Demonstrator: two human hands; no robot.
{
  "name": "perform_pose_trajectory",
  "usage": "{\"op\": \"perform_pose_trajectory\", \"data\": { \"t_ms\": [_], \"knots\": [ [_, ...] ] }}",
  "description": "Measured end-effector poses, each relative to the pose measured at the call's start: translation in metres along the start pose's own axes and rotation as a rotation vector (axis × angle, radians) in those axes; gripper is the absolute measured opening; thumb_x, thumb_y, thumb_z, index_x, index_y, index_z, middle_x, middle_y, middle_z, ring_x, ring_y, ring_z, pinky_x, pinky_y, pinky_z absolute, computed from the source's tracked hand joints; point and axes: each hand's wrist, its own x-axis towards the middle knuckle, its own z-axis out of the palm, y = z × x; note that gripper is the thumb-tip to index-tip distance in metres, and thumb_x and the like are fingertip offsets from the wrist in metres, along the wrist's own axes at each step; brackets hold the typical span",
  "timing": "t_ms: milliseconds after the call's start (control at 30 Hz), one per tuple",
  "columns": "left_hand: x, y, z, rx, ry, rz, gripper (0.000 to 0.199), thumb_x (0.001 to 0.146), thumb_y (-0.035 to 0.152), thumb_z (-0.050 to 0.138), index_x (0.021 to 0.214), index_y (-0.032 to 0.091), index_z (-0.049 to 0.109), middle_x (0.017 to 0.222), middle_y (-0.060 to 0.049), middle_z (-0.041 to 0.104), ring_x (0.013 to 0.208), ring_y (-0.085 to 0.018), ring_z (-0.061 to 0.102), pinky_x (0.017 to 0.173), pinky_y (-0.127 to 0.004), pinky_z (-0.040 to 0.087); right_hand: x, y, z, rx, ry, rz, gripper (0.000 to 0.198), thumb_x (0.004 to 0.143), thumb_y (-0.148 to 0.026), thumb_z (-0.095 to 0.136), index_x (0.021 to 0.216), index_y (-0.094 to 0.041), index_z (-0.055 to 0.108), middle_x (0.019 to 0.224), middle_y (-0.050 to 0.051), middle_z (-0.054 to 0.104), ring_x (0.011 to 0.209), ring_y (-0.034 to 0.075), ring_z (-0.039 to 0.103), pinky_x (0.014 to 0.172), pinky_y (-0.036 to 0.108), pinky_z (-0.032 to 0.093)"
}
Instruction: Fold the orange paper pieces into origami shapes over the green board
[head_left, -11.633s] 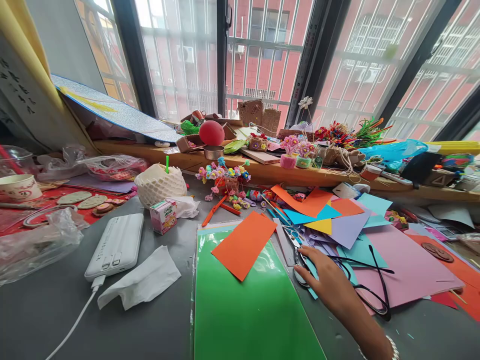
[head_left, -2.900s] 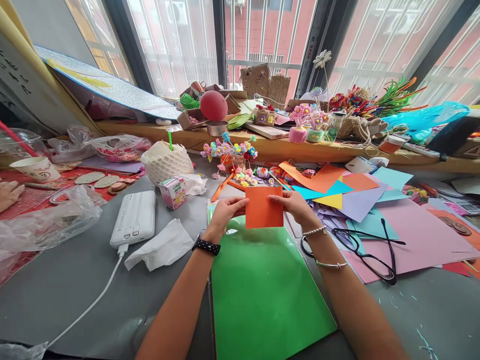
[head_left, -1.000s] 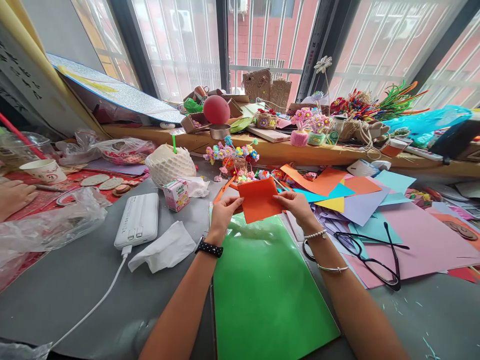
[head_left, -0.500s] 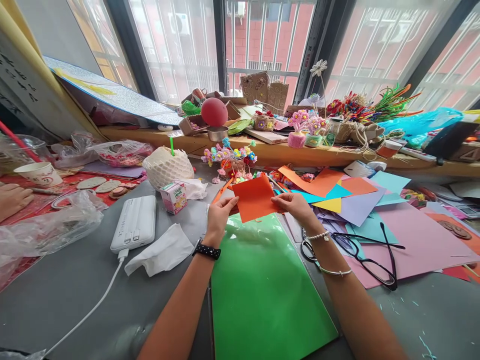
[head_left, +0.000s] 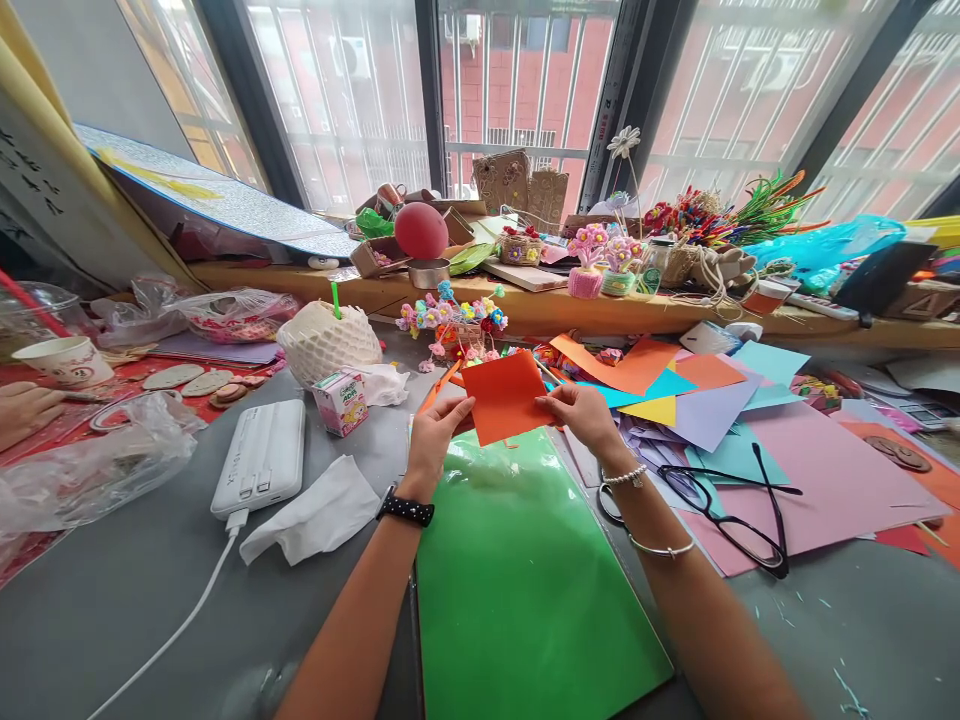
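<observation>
Between my two hands an orange square of paper (head_left: 506, 398) is held up, slightly tilted. My left hand (head_left: 441, 432) pinches its left edge between thumb and fingers. At the right edge my right hand (head_left: 581, 415) grips it the same way. Below the paper lies a shiny green folder (head_left: 532, 580), flat on the grey table, with small orange scraps near its far end. Scissors (head_left: 611, 503) lie beside the folder, partly hidden by my right forearm.
Black glasses (head_left: 739, 515) rest on coloured paper sheets (head_left: 832, 480) at the right. To the left are a white power bank (head_left: 260, 455) with a cable, a tissue (head_left: 315, 512), a small box (head_left: 341, 402) and a wrapped coconut (head_left: 330, 343). Another person's hand (head_left: 28, 410) is at far left.
The view has shifted slightly, so most things sit a little further left. Both hands keep their hold on the orange paper, which stays nearly the same.
</observation>
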Motion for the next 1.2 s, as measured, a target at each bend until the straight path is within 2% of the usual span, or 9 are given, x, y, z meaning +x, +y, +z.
{"op": "perform_pose_trajectory", "data": {
  "t_ms": [133, 233, 433, 533, 733, 900, 1033, 1200],
  "knots": [
    [0.001, -0.002, -0.002, 0.049, -0.022, -0.017, 0.028, 0.052, 0.031, 0.072, 0.070, 0.011, 0.063, 0.067, -0.003, 0.065, 0.064, -0.016, 0.060, 0.066, -0.028, 0.050, 0.000, -0.001, -0.007, -0.081, -0.013, -0.007, 0.031, 0.061, -0.045, 0.059, 0.056, -0.015, 0.057, 0.045, 0.000, 0.054, 0.043, 0.010, 0.048, 0.043, 0.021, 0.035],
    [0.001, -0.002, -0.002, 0.097, -0.022, -0.005, 0.028, 0.051, 0.032, 0.072, 0.067, 0.012, 0.063, 0.064, -0.002, 0.063, 0.060, -0.015, 0.059, 0.063, -0.027, 0.050, 0.000, -0.003, -0.011, -0.064, -0.042, -0.002, 0.036, 0.060, -0.050, 0.059, 0.053, -0.015, 0.056, 0.047, 0.000, 0.053, 0.045, 0.010, 0.048, 0.045, 0.021, 0.035],
    [-0.004, 0.001, 0.003, 0.189, -0.146, -0.025, 0.028, 0.052, 0.036, 0.071, 0.064, 0.012, 0.062, 0.060, -0.002, 0.062, 0.057, -0.014, 0.059, 0.061, -0.027, 0.049, 0.000, -0.006, -0.009, 0.365, 0.024, 0.031, 0.033, 0.057, -0.044, 0.064, 0.071, -0.014, 0.059, 0.069, 0.003, 0.061, 0.061, 0.012, 0.054, 0.058, 0.023, 0.042],
    [-0.006, 0.002, 0.005, 0.218, -0.170, -0.023, 0.028, 0.052, 0.036, 0.071, 0.064, 0.012, 0.062, 0.059, -0.002, 0.061, 0.057, -0.014, 0.058, 0.060, -0.026, 0.049, 0.000, -0.007, -0.008, 0.481, 0.059, 0.048, 0.032, 0.054, -0.041, 0.067, 0.070, -0.014, 0.059, 0.070, 0.003, 0.062, 0.062, 0.013, 0.055, 0.061, 0.024, 0.042],
    [-0.006, 0.003, 0.005, 0.188, -0.167, -0.030, 0.028, 0.051, 0.035, 0.072, 0.065, 0.012, 0.062, 0.062, -0.002, 0.062, 0.059, -0.013, 0.057, 0.063, -0.027, 0.048, 0.001, -0.006, -0.010, 0.440, 0.062, 0.069, 0.031, 0.051, -0.041, 0.068, 0.065, -0.014, 0.058, 0.063, 0.002, 0.061, 0.058, 0.013, 0.054, 0.057, 0.025, 0.042],
    [-0.004, 0.004, 0.003, 0.105, -0.116, -0.011, 0.031, 0.051, 0.034, 0.072, 0.069, 0.011, 0.062, 0.067, -0.003, 0.062, 0.061, -0.013, 0.057, 0.066, -0.028, 0.049, 0.000, -0.006, -0.010, 0.401, -0.010, 0.063, 0.030, 0.052, -0.040, 0.067, 0.061, -0.014, 0.057, 0.060, 0.001, 0.059, 0.056, 0.012, 0.053, 0.055, 0.024, 0.040],
    [-0.003, 0.004, 0.002, 0.105, -0.119, -0.017, 0.031, 0.053, 0.033, 0.071, 0.072, 0.010, 0.062, 0.069, -0.003, 0.063, 0.063, -0.013, 0.058, 0.068, -0.029, 0.048, -0.001, -0.005, -0.010, 0.375, -0.029, 0.051, 0.028, 0.053, -0.040, 0.067, 0.061, -0.014, 0.057, 0.059, 0.000, 0.058, 0.055, 0.011, 0.051, 0.053, 0.023, 0.039],
    [-0.005, 0.004, 0.003, 0.143, -0.136, -0.018, 0.028, 0.053, 0.034, 0.071, 0.065, 0.011, 0.060, 0.063, -0.002, 0.062, 0.062, -0.013, 0.058, 0.066, -0.028, 0.048, -0.001, -0.006, -0.011, 0.389, -0.047, 0.054, 0.028, 0.055, -0.038, 0.067, 0.067, -0.014, 0.060, 0.064, 0.001, 0.059, 0.058, 0.011, 0.052, 0.055, 0.022, 0.038]
  ]
}}
